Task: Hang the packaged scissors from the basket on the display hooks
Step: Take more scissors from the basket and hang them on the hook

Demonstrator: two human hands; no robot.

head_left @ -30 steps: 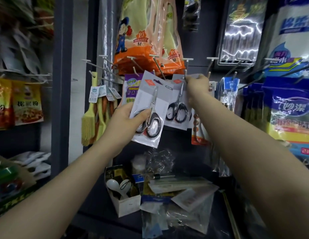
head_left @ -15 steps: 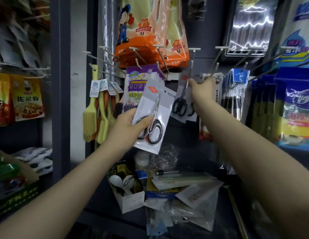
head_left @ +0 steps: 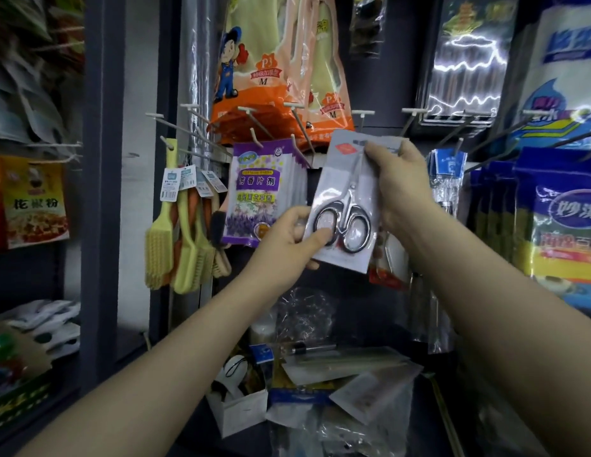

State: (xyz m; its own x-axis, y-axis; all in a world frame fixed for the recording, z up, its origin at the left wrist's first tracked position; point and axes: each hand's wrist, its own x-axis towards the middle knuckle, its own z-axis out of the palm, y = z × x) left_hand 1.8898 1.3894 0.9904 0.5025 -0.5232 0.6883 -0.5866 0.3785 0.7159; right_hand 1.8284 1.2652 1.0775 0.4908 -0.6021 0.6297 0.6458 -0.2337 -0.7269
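Your right hand [head_left: 398, 183] covers the scissors pack [head_left: 345, 206]'s top corner, so you can't see its hang hole.

The scissors pack [head_left: 345, 206] is pale grey with a red-orange diamond label at the top; the scissors [head_left: 345, 222] are silver with black-rimmed handles; the sachet [head_left: 256, 192] is purple and white with lavender print; the brushes [head_left: 175, 239] are yellow and orange; the glove bags [head_left: 280, 77] are cream and orange.

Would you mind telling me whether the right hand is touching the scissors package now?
Touching. The head view shows the right hand gripping the top of the scissors package, while the left hand holds its lower corner.
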